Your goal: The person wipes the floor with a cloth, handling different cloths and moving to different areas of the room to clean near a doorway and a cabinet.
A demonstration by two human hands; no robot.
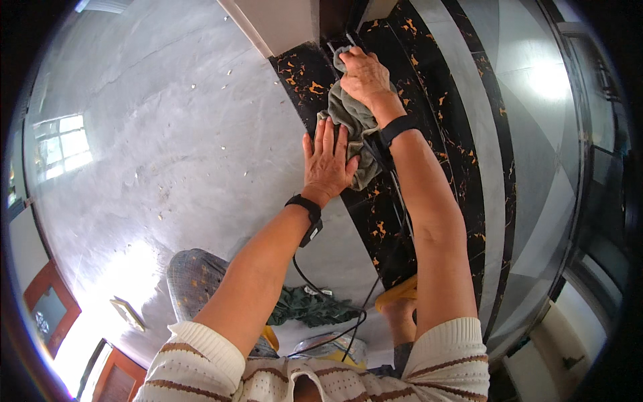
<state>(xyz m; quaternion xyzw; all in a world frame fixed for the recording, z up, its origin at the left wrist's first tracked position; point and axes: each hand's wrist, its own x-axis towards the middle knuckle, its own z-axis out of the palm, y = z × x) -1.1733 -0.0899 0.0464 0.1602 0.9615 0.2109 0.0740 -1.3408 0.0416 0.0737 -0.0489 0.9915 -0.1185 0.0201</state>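
A grey-green cloth [349,110] lies bunched along the black, gold-veined stone strip [376,228] in the floor. My right hand [366,79] is closed on the cloth's far end, close to the foot of the door frame [338,21]. Nearer to me, my left hand [326,163] rests flat with its fingers stretched out, the fingertips over the cloth's left edge. A black band [400,127] circles my right wrist, and another black band [309,213] is on my left wrist. What lies under the cloth is hidden.
Small pale bits dot the shiny grey floor [167,127] on the left. Between my legs lie a dark green cloth [311,307] and a clear plastic package [338,348]. A thin black cable [362,318] loops near my knees. A white wall [289,27] stands ahead.
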